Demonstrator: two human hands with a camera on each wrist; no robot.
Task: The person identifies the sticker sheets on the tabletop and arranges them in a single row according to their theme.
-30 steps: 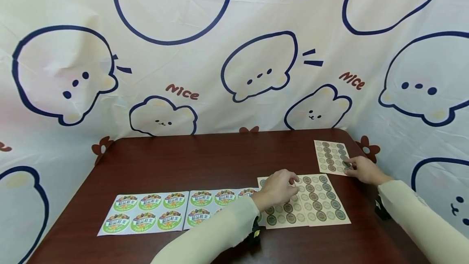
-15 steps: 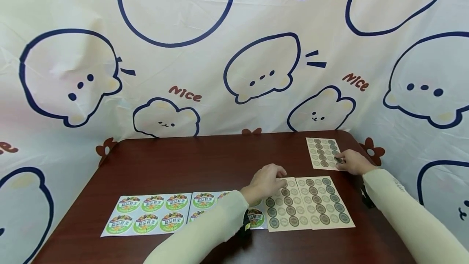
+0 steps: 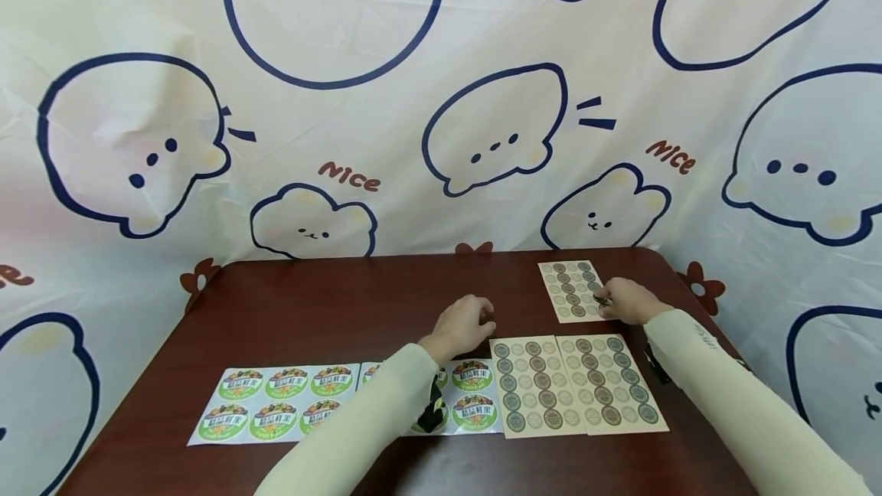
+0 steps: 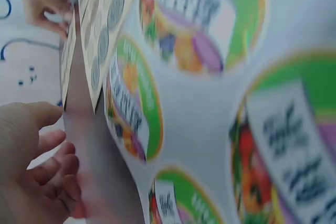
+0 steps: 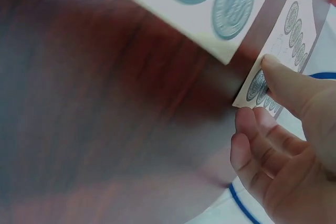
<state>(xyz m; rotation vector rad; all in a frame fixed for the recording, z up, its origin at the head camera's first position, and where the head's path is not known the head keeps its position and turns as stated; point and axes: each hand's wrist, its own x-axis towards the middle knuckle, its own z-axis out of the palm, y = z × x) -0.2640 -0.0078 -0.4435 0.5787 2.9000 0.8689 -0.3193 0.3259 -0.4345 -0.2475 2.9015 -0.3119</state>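
Note:
My right hand point(image 3: 628, 301) pinches the right edge of a cream sheet of round stickers point(image 3: 569, 291) near the table's back right. In the right wrist view its thumb lies on top of that sheet point(image 5: 290, 32), with the other fingers bent at the near edge. My left hand point(image 3: 460, 325), fingers loosely bent and holding nothing, hovers just behind the white sheets. Two more cream sticker sheets, one on the left point(image 3: 535, 389) and one on the right point(image 3: 606, 381), lie edge to edge in front of the hands. White sheets with green fruit labels point(image 3: 276, 404) adjoin them on the left.
The dark red-brown wooden table point(image 3: 310, 305) bears all the sheets. A white cloth with blue-outlined cartoon figures point(image 3: 386, 128) hangs behind it and along its sides. My left forearm crosses over part of the fruit-label sheets.
My right hand has drawn the rear cream sheet leftward along the back of the table. The left hand has moved left, off the front cream sheets, uncovering them.

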